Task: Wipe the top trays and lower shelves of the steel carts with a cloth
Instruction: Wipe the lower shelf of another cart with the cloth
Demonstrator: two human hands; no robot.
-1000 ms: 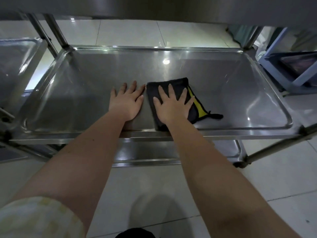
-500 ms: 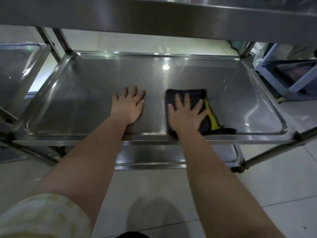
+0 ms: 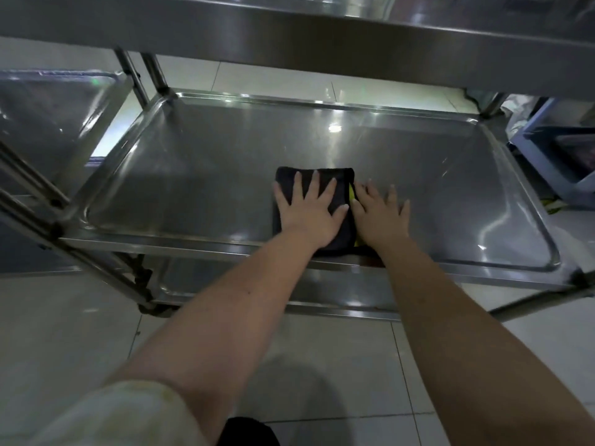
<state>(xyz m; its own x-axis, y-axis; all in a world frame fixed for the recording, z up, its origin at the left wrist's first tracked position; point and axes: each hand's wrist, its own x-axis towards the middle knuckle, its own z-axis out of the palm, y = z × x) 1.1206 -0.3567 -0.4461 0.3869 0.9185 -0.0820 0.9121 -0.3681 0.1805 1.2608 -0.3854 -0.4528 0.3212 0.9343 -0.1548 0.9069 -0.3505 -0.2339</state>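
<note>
A black cloth (image 3: pixel 344 185) with a yellow edge lies flat near the front of the steel cart's middle shelf (image 3: pixel 193 175). My left hand (image 3: pixel 309 214) presses on the cloth with straight, spread fingers. Just to the right, my right hand (image 3: pixel 380 214) lies flat on the bare steel, its thumb at the cloth's yellow edge. The cart's top tray (image 3: pixel 289 30) overhangs the shelf, seen only as its front rim. A lower shelf (image 3: pixel 225 284) shows beneath the front rail.
A second steel cart (image 3: pixel 48 117) stands close on the left, its posts beside this cart's corner. Blue plastic furniture (image 3: pixel 563 156) stands at the right past the shelf's end. Pale floor tiles (image 3: pixel 80 333) lie below.
The cloth slid right along the shelf under my right hand. Now my left hand has come over and presses on it, while my right hand has shifted off onto bare steel.
</note>
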